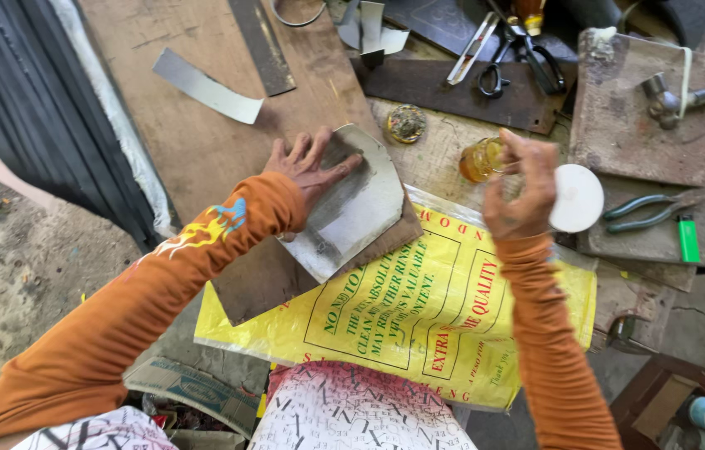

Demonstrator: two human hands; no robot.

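Cluttered wooden workbench [202, 133] — yellow printed sack [419, 308]

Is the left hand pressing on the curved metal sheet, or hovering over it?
Touching. The head view shows the left hand lying flat, fingers spread, on the metal sheet, with no gap.

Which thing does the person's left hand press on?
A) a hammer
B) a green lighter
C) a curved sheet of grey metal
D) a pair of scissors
C: the left hand lies flat, fingers spread, on the curved sheet of grey metal, which rests on a brown board.
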